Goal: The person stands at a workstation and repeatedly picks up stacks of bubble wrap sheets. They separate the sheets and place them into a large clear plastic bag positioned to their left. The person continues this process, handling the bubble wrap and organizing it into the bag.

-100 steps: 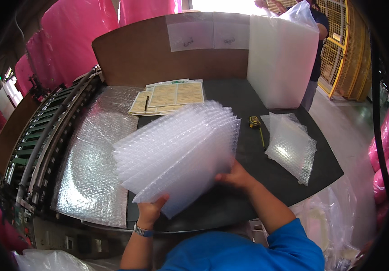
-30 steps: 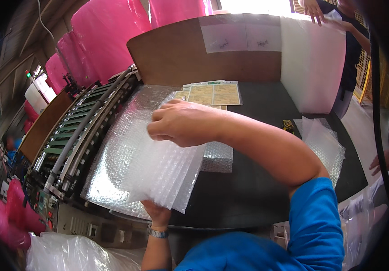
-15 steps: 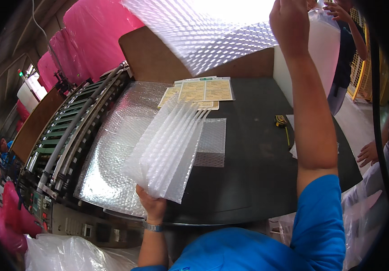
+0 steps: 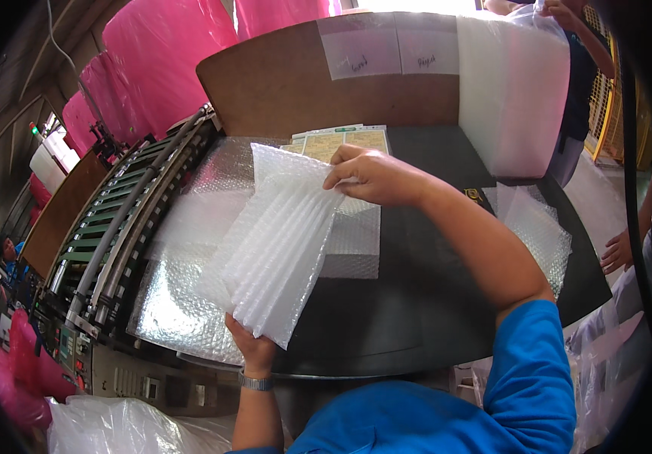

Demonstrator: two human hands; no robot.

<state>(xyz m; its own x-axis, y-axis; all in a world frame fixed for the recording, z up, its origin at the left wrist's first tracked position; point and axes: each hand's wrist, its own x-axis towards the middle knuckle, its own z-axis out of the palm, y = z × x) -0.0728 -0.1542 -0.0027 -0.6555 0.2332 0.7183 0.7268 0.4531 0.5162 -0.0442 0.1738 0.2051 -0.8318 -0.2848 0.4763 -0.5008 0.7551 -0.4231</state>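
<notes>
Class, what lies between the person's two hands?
In the head view: the bubble-wrap stack, from the left hand at its lower end to the right hand near its top.

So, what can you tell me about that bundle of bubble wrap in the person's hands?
The bundle of bubble wrap is whitish, translucent and plastic-looking: several layered sheets, slightly fanned, their edges showing as lengthwise ridges. It slants up and rightward, in front of the dark table and a shiny bubble sheet. The left hand grips its near end; the right hand's fingers are at its far right corner. Whether it touches the table isn't clear.
</notes>
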